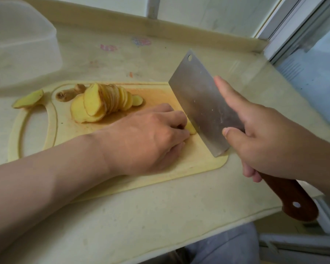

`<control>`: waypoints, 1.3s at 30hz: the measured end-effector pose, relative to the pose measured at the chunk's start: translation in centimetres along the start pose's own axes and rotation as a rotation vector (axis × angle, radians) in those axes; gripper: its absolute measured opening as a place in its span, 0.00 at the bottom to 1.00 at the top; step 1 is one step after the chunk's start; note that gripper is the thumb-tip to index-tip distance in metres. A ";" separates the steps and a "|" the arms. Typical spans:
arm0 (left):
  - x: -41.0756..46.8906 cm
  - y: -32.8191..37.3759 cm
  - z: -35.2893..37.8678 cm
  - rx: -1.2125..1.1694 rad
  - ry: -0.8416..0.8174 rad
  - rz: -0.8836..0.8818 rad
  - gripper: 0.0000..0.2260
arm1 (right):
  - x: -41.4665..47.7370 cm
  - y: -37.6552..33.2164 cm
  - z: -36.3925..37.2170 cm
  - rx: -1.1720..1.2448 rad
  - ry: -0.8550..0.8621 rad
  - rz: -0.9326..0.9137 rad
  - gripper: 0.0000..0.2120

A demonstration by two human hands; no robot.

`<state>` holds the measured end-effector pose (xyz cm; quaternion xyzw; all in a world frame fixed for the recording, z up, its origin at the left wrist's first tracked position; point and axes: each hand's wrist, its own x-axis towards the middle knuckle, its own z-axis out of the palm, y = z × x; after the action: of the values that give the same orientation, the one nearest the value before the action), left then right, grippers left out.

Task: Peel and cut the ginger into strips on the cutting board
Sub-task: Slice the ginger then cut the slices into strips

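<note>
Slicing is done; strip-cutting is in hand. The left hand (151, 134) pins a few ginger slices (191, 128) on the cutting board's (208, 164) right part, while the right hand (263, 134) grips the cleaver (202, 100), edge down beside them. Next, I judge: thin cuts, knuckles guiding the blade. Uncut fanned slices (103, 103) wait at far left.

Ginger slices (103, 103) lie on the cutting board (198, 159), left of the cleaver (202, 100)

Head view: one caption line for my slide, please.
Left hand steadies ginger on the cutting board; right hand holds the cleaver beside it.
</note>
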<state>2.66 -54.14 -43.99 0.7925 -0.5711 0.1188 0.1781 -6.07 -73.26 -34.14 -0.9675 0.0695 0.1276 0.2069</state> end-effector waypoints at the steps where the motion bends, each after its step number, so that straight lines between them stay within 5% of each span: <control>1: 0.0 0.0 0.1 0.001 0.007 0.000 0.16 | 0.3 -0.3 -0.2 -0.014 -0.013 0.015 0.41; 11: -0.1 0.2 0.0 0.008 0.034 0.009 0.18 | 0.9 0.0 1.3 0.150 0.174 -0.054 0.41; 25: 0.1 0.0 0.1 0.007 0.006 0.003 0.18 | 0.1 -1.2 -0.2 -0.034 -0.028 0.040 0.41; 35: 0.1 0.2 -0.1 0.028 0.013 0.010 0.19 | 0.4 0.0 1.9 0.179 0.211 -0.060 0.41; 39: 0.1 0.1 0.0 0.018 0.014 0.003 0.20 | -0.9 0.5 1.7 0.185 0.179 -0.063 0.41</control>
<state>2.56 -54.22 -43.92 0.7923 -0.5701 0.1298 0.1745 -7.43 -72.97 -35.54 -0.9536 0.0686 0.0274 0.2920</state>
